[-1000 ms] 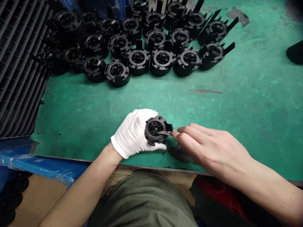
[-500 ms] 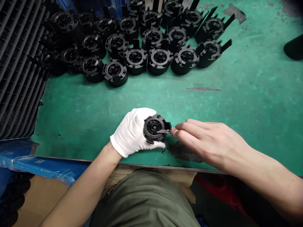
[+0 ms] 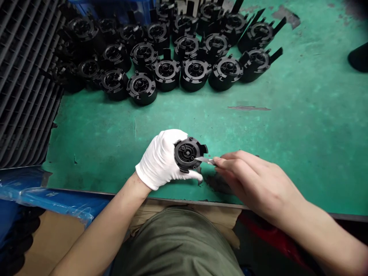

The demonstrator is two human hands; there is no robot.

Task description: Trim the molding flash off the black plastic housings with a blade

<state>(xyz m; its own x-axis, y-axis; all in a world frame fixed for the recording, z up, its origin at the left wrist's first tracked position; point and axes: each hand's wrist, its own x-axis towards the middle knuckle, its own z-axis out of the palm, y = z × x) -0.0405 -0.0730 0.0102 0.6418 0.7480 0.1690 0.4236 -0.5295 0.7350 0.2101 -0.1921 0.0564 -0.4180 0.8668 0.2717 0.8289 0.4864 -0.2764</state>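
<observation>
A round black plastic housing (image 3: 187, 152), its ribbed end face turned up, is held near the table's front edge. My left hand (image 3: 161, 161), in a white glove, is wrapped around its left side, with the thumb along the bottom. My bare right hand (image 3: 253, 180) pinches a small knife with a pointed metal blade (image 3: 203, 159). The blade's tip lies over the right part of the housing's face; whether it touches cannot be told. Most of the knife's handle is hidden in the fingers.
Several similar black housings (image 3: 195, 73) stand grouped at the back of the green table (image 3: 287, 134). A black slatted grid (image 3: 25, 88) rises at left, above blue plastic sheeting (image 3: 66, 201). Another black part (image 3: 359, 57) sits at the far right edge.
My right hand has shifted slightly right and down, drawing the blade back toward the housing's rim. The housing has turned a little in my left hand.
</observation>
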